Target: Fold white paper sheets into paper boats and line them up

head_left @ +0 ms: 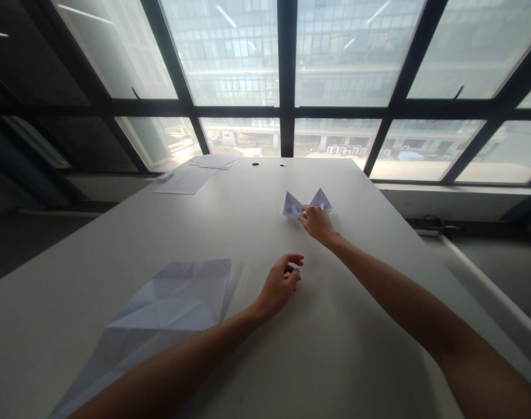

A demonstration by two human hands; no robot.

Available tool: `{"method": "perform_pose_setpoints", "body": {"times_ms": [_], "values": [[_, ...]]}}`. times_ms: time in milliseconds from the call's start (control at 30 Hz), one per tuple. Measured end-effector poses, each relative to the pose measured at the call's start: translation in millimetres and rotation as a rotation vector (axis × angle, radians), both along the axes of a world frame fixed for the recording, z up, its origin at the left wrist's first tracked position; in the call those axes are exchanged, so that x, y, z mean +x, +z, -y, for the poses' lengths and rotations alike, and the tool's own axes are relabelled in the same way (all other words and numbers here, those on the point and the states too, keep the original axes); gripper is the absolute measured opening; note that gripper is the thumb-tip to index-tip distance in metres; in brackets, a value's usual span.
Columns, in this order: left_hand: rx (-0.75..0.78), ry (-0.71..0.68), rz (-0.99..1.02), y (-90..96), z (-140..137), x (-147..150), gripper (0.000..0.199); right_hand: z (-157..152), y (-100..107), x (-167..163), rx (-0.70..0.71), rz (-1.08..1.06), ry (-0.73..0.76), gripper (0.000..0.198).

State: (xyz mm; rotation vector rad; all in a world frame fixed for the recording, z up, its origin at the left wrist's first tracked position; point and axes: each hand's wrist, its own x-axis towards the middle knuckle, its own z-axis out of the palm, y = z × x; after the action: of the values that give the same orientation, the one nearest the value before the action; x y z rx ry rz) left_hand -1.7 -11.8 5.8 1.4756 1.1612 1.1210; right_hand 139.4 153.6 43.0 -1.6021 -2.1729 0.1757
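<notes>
A white folded paper figure with two pointed peaks stands towards the far right of the table. My right hand reaches to its near side, fingers bent and closed at the low middle between the peaks; the fingertips are partly hidden. Closer to me, my left hand hovers over the table with loosely curled fingers apart and nothing between them. A large creased sheet of paper lies to the left, partly covered by my left forearm.
The white table runs away from me to tall dark-framed windows. Flat paper sheets lie at its far left. Two small dark round holes show near the far edge. A cable lies beyond the right edge.
</notes>
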Motion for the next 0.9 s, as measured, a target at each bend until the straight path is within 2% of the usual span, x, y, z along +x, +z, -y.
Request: {"method": "perform_pose_setpoints", "body": {"times_ms": [233,533,767,900], "values": [[-0.007,0.007,-0.009,2.7,1.1,2.3,0.04,-5.0,-9.8,-15.1,0.043,0.005,-0.028,0.024],[0.003,0.005,0.003,3.0,1.0,2.8,0.039,-12.0,-11.1,-25.0,0.064,0.046,-0.066,0.021],[0.018,0.007,0.019,1.5,0.7,2.6,0.031,9.2,-18.9,-16.2,0.131,-0.043,-0.036,0.036],[0.03,0.001,0.012,1.2,-0.2,2.7,0.027,17.3,-23.9,-1.1,0.13,-0.067,-0.134,0.043]]}}
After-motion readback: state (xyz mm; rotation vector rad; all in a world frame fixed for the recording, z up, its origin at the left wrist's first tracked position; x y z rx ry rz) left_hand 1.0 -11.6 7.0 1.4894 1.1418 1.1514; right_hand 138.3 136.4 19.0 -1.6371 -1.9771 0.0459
